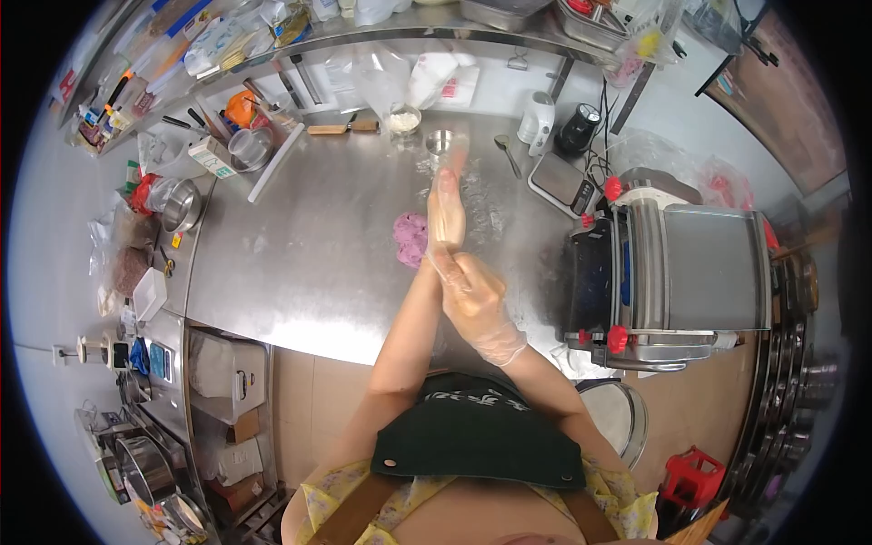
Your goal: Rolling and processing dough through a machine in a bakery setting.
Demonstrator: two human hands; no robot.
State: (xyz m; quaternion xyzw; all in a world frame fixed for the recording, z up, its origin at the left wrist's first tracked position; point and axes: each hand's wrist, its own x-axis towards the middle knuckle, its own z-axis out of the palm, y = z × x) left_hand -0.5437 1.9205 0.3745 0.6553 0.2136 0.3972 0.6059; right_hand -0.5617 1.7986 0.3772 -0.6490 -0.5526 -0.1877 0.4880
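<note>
My left hand [446, 213] is stretched out over the steel worktable [300, 245], fingers extended away from me and slightly blurred. A clear plastic glove [445, 234] seems to cover it. At its wrist my right hand [474, 292], also in a clear glove with a wrinkled cuff, is closed on the left glove's edge. Just left of the hands lies a lump of purple dough [411, 240], partly hidden by the left hand. White flour [486, 213] dusts the steel to the right. Beyond the fingertips stands a small metal cup [440, 142].
A bowl of white powder [404, 119], a wooden-handled scraper [343, 128], and a spoon [509, 156] lie along the back. A scale [561, 184] and a large roller machine [677, 268] occupy the right. Tubs and bowls [182, 204] crowd the left. A shelf [381, 34] overhangs the back.
</note>
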